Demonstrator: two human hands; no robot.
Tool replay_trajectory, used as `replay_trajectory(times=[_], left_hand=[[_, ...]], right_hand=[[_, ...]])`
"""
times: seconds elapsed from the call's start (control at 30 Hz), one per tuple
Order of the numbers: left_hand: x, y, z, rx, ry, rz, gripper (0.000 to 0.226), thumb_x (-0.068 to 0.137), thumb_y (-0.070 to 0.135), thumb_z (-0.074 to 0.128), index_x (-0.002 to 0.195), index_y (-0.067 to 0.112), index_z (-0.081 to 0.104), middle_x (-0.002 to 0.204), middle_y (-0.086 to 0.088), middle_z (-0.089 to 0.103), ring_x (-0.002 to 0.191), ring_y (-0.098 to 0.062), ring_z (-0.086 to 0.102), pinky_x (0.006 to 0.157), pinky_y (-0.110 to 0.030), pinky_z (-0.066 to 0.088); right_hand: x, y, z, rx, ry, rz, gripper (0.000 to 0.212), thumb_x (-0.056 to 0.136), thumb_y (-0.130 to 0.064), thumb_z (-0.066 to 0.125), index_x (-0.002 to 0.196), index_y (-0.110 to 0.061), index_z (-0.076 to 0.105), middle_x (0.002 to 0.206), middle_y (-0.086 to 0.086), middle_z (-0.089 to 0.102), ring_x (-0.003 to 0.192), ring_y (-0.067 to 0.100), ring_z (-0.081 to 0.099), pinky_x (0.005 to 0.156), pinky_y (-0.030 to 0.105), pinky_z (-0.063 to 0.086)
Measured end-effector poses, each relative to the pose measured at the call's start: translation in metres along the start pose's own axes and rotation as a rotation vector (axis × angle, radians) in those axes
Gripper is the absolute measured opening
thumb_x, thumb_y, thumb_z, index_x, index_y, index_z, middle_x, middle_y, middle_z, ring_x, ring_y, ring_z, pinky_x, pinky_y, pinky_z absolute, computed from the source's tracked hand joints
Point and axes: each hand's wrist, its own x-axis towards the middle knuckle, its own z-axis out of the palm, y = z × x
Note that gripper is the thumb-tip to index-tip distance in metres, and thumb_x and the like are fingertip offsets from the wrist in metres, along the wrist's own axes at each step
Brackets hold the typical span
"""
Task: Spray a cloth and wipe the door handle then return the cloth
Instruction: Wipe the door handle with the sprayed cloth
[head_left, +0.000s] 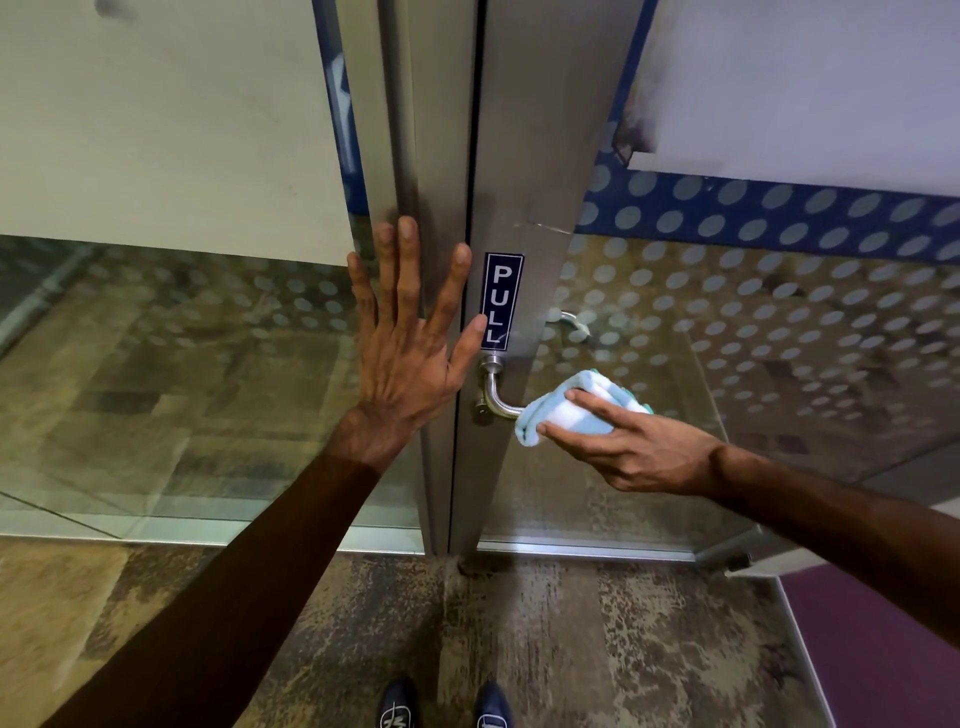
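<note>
Metal door frame (441, 130) runs up through twelve o'clock, a "PULL" sticker (502, 301) at centre. Glass panels (779, 332) at three and nine carry frosted dots and a blue band (779, 213). Mottled brown carpet (597, 649) at six, purple flooring (883, 654) at five.

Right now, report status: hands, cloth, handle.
Left hand open, flat on door frame. Right hand holds cloth wrapped over door handle. Nothing in the way.
</note>
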Motion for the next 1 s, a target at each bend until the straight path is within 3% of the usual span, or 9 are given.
replay_trajectory(times=[0.1,0.17,0.23,0.33,0.6,0.8,1.0], left_hand=[[0.0,0.0,0.001,-0.005,-0.006,0.004,0.079,0.107,0.056,0.035,0.159,0.037,-0.023,0.162,0.004,-0.046,0.155,-0.022,-0.031,0.127,-0.058,-0.008],[0.0,0.0,0.001,-0.003,-0.012,0.003,0.079,0.107,0.057,0.033,0.158,0.038,-0.024,0.161,0.004,-0.046,0.154,-0.022,-0.032,0.127,-0.058,-0.009],[-0.001,0.0,0.0,0.0,-0.02,-0.002,0.078,0.108,0.058,0.032,0.158,0.038,-0.024,0.161,0.004,-0.047,0.154,-0.021,-0.033,0.127,-0.057,-0.01],[-0.002,0.001,-0.001,-0.004,-0.024,-0.005,0.077,0.108,0.058,0.031,0.158,0.038,-0.024,0.161,0.004,-0.047,0.154,-0.021,-0.032,0.127,-0.058,-0.009],[-0.002,0.004,-0.004,-0.013,-0.032,0.001,0.077,0.108,0.056,0.033,0.16,0.037,-0.021,0.162,0.004,-0.045,0.155,-0.021,-0.031,0.127,-0.057,-0.01],[-0.003,0.005,-0.005,0.003,-0.042,-0.003,0.078,0.108,0.055,0.034,0.16,0.036,-0.02,0.162,0.004,-0.045,0.155,-0.021,-0.031,0.127,-0.057,-0.009],[-0.005,0.008,-0.005,0.0,-0.046,-0.012,0.077,0.108,0.055,0.035,0.161,0.034,-0.017,0.163,0.003,-0.044,0.155,-0.021,-0.029,0.127,-0.058,-0.008]], right_hand=[[-0.008,0.004,0.0,0.021,0.037,-0.01,0.045,0.083,0.012,0.044,0.116,0.002,0.072,0.157,0.032,0.033,0.153,0.035,0.022,0.119,0.067,0.02],[-0.013,0.006,0.001,0.012,0.038,-0.01,0.042,0.084,0.01,0.049,0.119,0.004,0.071,0.156,0.03,0.037,0.153,0.034,0.024,0.119,0.067,0.02],[-0.017,0.007,0.002,0.018,0.048,-0.001,0.038,0.083,0.007,0.057,0.119,0.006,0.069,0.154,0.028,0.043,0.153,0.034,0.025,0.118,0.067,0.021],[-0.021,0.009,0.004,0.025,0.077,0.0,0.037,0.087,0.007,0.053,0.121,0.009,0.066,0.151,0.023,0.049,0.153,0.034,0.026,0.118,0.066,0.023],[-0.041,0.008,0.007,-0.019,0.062,0.028,0.042,0.087,0.007,0.062,0.128,0.007,0.063,0.155,0.024,0.044,0.155,0.038,0.017,0.118,0.066,0.025],[-0.056,-0.002,0.009,0.046,0.066,0.086,0.038,0.096,0.009,0.045,0.129,0.006,0.062,0.148,0.019,0.053,0.153,0.041,0.02,0.118,0.064,0.028],[-0.066,-0.021,0.006,0.18,0.014,0.227,0.038,0.096,0.004,0.048,0.133,0.008,0.058,0.145,0.02,0.051,0.151,0.044,0.023,0.118,0.064,0.028]])
